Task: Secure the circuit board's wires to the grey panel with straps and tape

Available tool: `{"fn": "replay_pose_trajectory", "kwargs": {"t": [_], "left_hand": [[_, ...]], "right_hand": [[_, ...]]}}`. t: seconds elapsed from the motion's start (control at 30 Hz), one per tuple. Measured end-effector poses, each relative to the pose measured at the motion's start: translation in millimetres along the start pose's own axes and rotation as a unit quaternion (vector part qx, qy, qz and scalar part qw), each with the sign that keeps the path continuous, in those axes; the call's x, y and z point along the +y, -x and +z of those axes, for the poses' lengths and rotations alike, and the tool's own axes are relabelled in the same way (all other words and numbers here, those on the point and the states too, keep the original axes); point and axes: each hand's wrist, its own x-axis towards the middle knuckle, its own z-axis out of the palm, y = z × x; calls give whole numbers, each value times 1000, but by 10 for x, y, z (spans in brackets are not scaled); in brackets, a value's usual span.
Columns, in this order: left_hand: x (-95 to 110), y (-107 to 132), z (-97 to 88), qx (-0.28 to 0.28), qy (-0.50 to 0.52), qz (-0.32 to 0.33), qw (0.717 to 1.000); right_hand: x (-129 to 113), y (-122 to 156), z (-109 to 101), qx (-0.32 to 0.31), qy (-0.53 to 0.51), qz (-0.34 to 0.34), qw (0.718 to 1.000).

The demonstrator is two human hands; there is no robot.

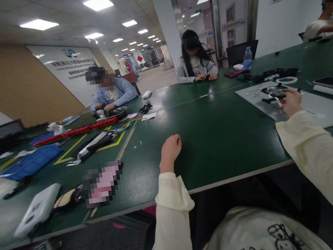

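Over the pale board [327, 103] at the right, a small dark part [274, 92] is pinched by the right hand [291, 101].
The part, perhaps some small device, is too blurred to be named surely; a white ring [295, 79] is seen just beyond. The left hand [171, 147], its fingers curled together, is held at the green desk [217, 130]; a bottle [247, 60] is placed farther back.

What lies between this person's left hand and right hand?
In the head view, from left hand to right hand: green tabletop, then part of the grey board.
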Motion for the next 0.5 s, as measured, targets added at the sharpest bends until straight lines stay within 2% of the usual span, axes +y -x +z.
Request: {"fn": "replay_pose_trajectory", "kwargs": {"t": [0.1, 0.17, 0.27, 0.37, 0.5], "left_hand": [[2, 1, -7, 5, 0, 7, 1000], [4, 2, -9, 6, 0, 9, 1000], [0, -1, -1, 8, 3, 8, 1000], [-10, -10, 11, 15, 10, 8, 1000], [-15, -15, 11, 46, 19, 11, 999]], "right_hand": [[-91, 13, 19, 15, -81, -19, 996], [-165, 72, 45, -19, -120, -35, 992], [-246, 271, 111, -96, -122, -18, 988], [-243, 560, 230, -191, -52, 46, 979], [-127, 980, 457, -326, 26, 88, 941]]}}
